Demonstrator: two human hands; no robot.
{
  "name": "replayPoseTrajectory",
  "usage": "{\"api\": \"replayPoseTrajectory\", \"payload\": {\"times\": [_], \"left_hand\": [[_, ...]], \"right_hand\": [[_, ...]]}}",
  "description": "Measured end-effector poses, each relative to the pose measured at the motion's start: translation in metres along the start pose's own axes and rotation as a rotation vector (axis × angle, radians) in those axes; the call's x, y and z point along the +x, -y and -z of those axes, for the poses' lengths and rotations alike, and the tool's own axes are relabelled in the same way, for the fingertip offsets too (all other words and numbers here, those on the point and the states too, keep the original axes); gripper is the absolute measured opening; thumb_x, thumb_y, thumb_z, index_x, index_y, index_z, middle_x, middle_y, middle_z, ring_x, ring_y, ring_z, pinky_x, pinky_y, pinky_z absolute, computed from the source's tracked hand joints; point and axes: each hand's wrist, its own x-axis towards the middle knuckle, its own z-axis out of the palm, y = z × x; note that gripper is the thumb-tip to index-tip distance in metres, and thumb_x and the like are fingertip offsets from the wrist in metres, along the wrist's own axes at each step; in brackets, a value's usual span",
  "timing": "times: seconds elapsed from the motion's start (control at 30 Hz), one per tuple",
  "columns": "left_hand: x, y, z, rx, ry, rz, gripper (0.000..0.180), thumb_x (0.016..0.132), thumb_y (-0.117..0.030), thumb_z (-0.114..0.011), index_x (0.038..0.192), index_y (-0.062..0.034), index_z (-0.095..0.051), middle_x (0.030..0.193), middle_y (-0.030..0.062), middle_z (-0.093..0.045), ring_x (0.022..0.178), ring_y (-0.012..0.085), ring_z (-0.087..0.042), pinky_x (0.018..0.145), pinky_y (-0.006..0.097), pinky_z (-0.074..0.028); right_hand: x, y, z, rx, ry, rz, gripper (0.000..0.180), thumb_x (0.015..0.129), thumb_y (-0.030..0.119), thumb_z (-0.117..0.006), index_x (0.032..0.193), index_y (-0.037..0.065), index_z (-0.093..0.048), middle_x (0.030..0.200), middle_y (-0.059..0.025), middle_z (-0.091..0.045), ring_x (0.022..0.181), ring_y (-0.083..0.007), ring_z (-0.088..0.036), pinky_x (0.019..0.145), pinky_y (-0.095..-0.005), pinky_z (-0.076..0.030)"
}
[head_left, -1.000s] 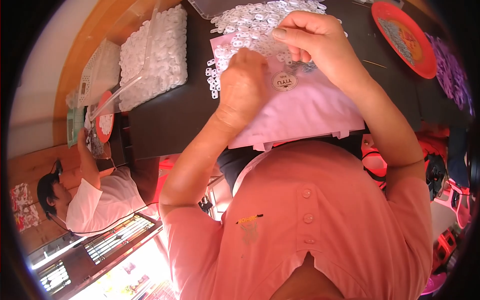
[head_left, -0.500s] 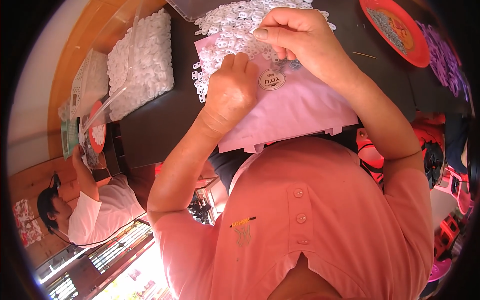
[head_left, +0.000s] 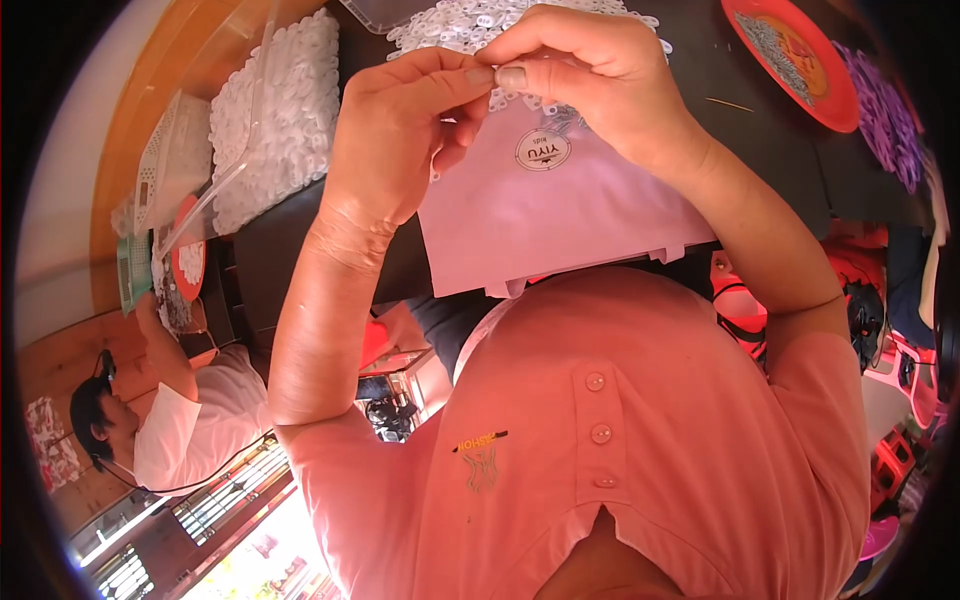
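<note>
My left hand (head_left: 385, 130) and my right hand (head_left: 625, 95) meet above the pile, thumb tips nearly touching. Each is closed in a pinch; whatever sits between the fingertips is too small to make out. Beneath and beyond them spreads a heap of small white oval plastic pieces (head_left: 440, 32) with holes. Part of it lies on a flat pink cloth bag (head_left: 560, 220) with a round printed label (head_left: 543, 150). A few small grey metal pieces (head_left: 566, 118) rest on the bag beside the label, close under my right hand.
A clear container packed with white pieces (head_left: 280, 115) stands at left. At far right are a red plate (head_left: 835, 105) of grey metal pieces and a heap of purple strips (head_left: 885, 120). A thin stick (head_left: 730, 104) lies on the dark table (head_left: 765, 165). Another person (head_left: 180, 410) works at lower left.
My left hand has lifted off the white pieces and come up to meet my right hand, fingertips to fingertips. My right hand has shifted only slightly.
</note>
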Motion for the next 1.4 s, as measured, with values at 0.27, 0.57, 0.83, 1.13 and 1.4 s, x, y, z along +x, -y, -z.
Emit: {"api": "replayPoseTrajectory", "payload": {"times": [0.27,0.57,0.83,1.13,1.4], "left_hand": [[-0.007,-0.003,0.005,-0.008,0.015,0.005,0.012,0.087,-0.009,-0.064,0.086,0.0033,-0.065,0.075,0.0048,-0.061,0.058,0.0103,-0.053,0.048,0.024,-0.039],[-0.015,0.066,0.038,1.312,-0.237,-0.715,0.02,0.065,-0.006,-0.076,0.079,-0.0072,-0.062,0.084,0.0061,-0.054,0.082,0.0277,-0.054,0.067,0.037,-0.048],[-0.006,0.078,0.037,1.487,-0.223,-0.84,0.02,0.071,-0.002,-0.073,0.086,-0.0051,-0.06,0.081,0.0075,-0.056,0.078,0.028,-0.056,0.064,0.038,-0.049],[-0.005,0.071,0.052,1.17,-0.186,-0.636,0.019,0.071,-0.004,-0.073,0.088,-0.0081,-0.064,0.085,0.0066,-0.06,0.081,0.0281,-0.059,0.066,0.038,-0.051],[0.006,0.065,0.058,1.063,-0.063,-0.495,0.014,0.074,-0.005,-0.07,0.087,-0.0055,-0.065,0.081,0.0089,-0.061,0.082,0.0313,-0.061,0.068,0.039,-0.051]], "right_hand": [[-0.002,0.018,-0.001,0.138,-0.016,-0.295,0.003,0.086,-0.002,-0.067,0.088,-0.001,-0.065,0.082,-0.0051,-0.066,0.075,-0.0072,-0.06,0.065,-0.0223,-0.048],[-0.003,0.025,-0.002,0.158,0.038,-0.546,0.008,0.09,0.008,-0.063,0.088,0.001,-0.067,0.069,0.0033,-0.056,0.061,-0.0029,-0.048,0.053,-0.0198,-0.037],[-0.005,0.023,-0.004,0.121,0.068,-0.601,0.009,0.085,0.008,-0.066,0.085,-0.002,-0.064,0.07,0.0003,-0.061,0.066,-0.0053,-0.052,0.06,-0.0238,-0.043],[-0.006,0.024,-0.005,0.093,0.041,-0.559,0.009,0.085,0.007,-0.065,0.082,-0.001,-0.064,0.067,-0.0001,-0.06,0.062,-0.0057,-0.051,0.056,-0.0241,-0.042],[-0.007,0.018,-0.003,0.123,0.035,-0.548,0.009,0.085,0.006,-0.065,0.081,-0.002,-0.063,0.066,0.0006,-0.058,0.059,-0.0053,-0.048,0.054,-0.0244,-0.039]]}}
